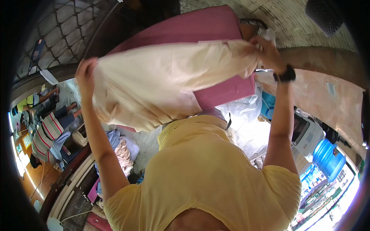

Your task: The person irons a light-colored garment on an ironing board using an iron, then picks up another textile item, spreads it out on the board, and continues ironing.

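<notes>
Both hands hold a cream cloth [162, 82], seemingly a garment, stretched wide.

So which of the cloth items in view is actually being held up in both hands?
The cream garment, stretched between the left hand and right hand over the pink board. The other fabrics, the pile of clothes, lie low down, untouched.

Two hands, left [85, 75] and right [269, 54], are raised. One cream garment [162, 82], one pink mattress [200, 32], one black wristband [287, 74], one blue water jug [327, 158], one white microwave [306, 134].
</notes>
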The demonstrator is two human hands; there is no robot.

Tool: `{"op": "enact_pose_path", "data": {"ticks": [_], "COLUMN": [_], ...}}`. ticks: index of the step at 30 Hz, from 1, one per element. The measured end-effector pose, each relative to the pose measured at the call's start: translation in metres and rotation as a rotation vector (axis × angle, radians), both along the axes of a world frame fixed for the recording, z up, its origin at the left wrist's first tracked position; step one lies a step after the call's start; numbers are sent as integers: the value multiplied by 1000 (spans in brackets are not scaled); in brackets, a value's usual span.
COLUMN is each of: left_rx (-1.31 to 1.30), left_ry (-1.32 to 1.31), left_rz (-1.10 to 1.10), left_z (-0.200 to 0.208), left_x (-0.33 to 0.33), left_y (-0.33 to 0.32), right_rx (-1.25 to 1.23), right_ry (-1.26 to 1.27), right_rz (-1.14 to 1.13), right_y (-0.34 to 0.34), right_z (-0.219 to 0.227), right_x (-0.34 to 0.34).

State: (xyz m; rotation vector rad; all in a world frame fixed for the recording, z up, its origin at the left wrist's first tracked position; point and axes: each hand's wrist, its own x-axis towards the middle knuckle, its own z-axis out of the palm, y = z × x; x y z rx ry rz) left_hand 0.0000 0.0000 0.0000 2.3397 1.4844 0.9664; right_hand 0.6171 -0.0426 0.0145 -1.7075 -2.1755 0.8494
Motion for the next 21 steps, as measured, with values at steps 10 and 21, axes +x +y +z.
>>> {"op": "enact_pose_path", "data": {"ticks": [10,21], "left_rx": [134,-246], "left_ry": [394,301], "left_rz": [225,-679], "left_z": [-117,-140], "left_x": [114,251], "left_y": [12,-205], "right_rx": [699,132], "right_ry": [-503,52], "right_rz": [-639,-821], "right_y": [8,-65], "right_z": [-167,-190], "right_x": [-45,-103]}}
